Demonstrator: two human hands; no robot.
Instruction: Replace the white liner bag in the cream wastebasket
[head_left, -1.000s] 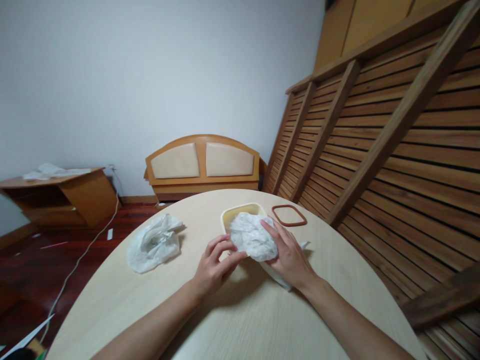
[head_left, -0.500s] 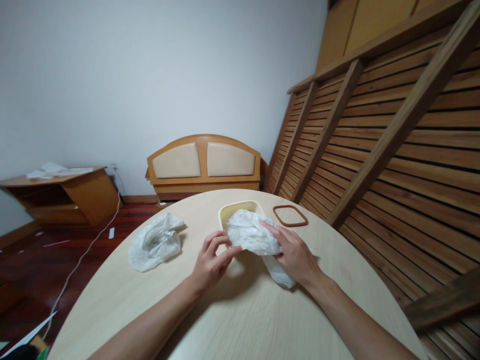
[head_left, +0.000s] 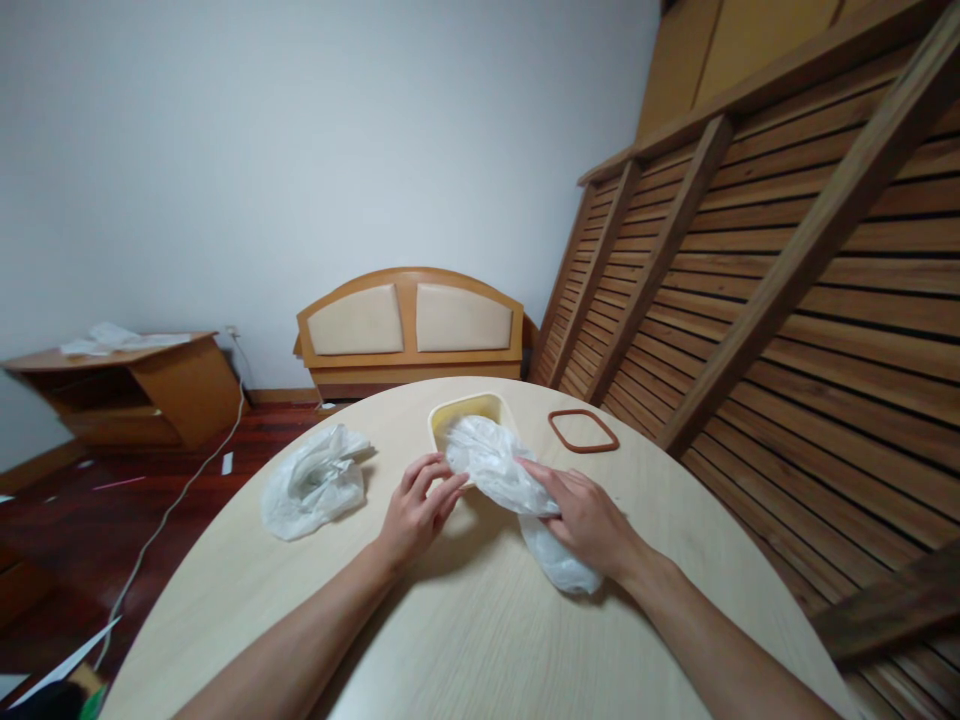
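Note:
A pale yellow, square-rimmed container (head_left: 471, 402) stands on the round light wood table (head_left: 480, 640). One end of a crumpled white plastic bag (head_left: 504, 470) lies inside it, and the rest spills over the near right side onto the tabletop. My right hand (head_left: 589, 515) is closed around the middle of this bag. At the container's near left edge is my left hand (head_left: 420, 505), its fingers curled and touching the rim and the bag's edge; whether they pinch anything is hard to make out.
A second crumpled white bag (head_left: 319, 485) lies on the left of the table. To the container's right is a brown square ring (head_left: 583, 430). A slatted wooden frame (head_left: 750, 330) leans on the right, and a low cabinet (head_left: 150, 400) stands at the far left.
My right hand has closed more tightly on the bag, which is bunched narrower and hangs further toward me. The container has shifted slightly left, with my left hand beside it.

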